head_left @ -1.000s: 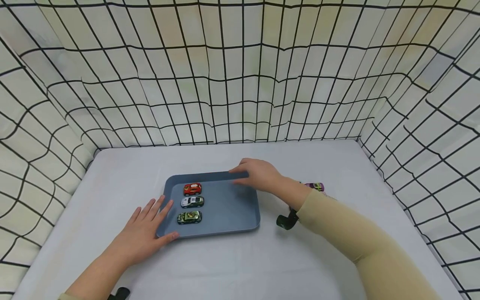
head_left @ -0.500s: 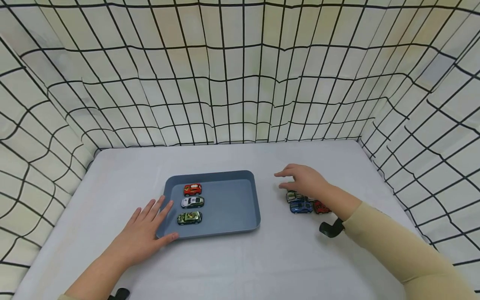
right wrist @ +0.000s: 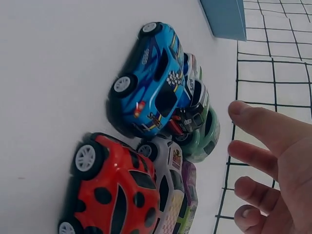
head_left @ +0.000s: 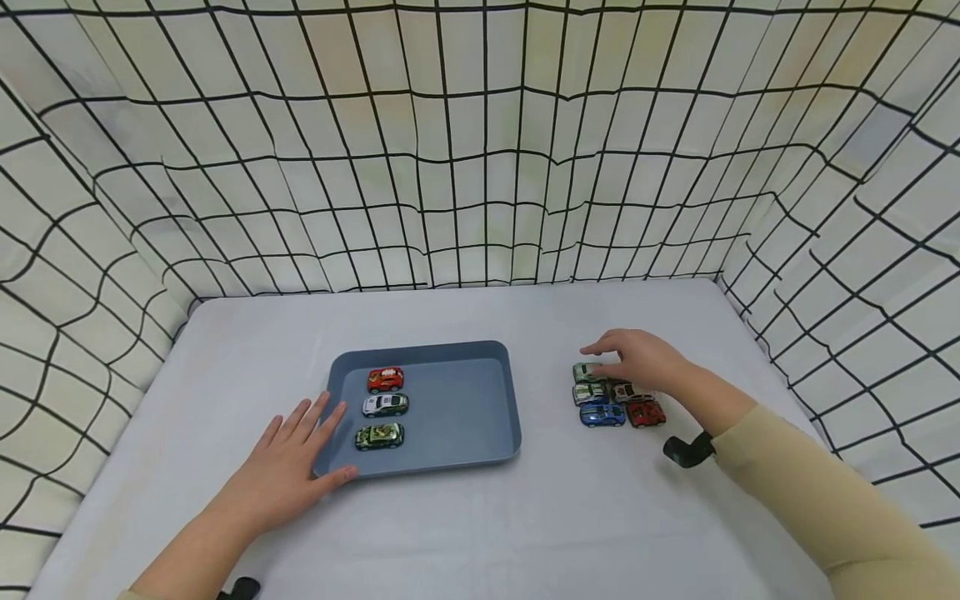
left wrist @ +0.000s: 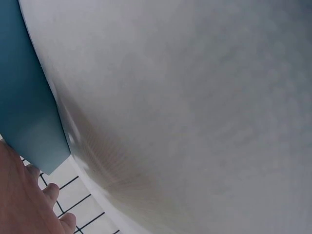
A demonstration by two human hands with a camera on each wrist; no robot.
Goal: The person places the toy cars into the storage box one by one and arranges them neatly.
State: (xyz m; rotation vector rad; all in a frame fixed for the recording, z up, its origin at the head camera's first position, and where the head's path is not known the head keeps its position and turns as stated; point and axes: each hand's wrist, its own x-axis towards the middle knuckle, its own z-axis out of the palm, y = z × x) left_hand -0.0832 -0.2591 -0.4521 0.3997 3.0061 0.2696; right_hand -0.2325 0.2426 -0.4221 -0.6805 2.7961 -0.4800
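My left hand lies spread at the left edge of the blue-grey tray, its fingertips and thumb at the rim. Inside the tray's left half stand a red toy car, a white-and-green one and a camouflage one. To the right of the tray, my right hand hovers over a cluster of toy cars, fingers apart and holding nothing. That cluster has a pale green car, a blue car, a red black-spotted car, a white car and a purple-and-green car.
White cloth covers the table. Black-lined grid netting rises behind and at both sides. A black wrist-camera part hangs beneath the right sleeve. Bare cloth lies between the tray and the cluster.
My right hand has moved from above the tray's far right corner rightward to the car cluster, uncovering several of those cars. My left hand and the three cars in the tray have stayed put.
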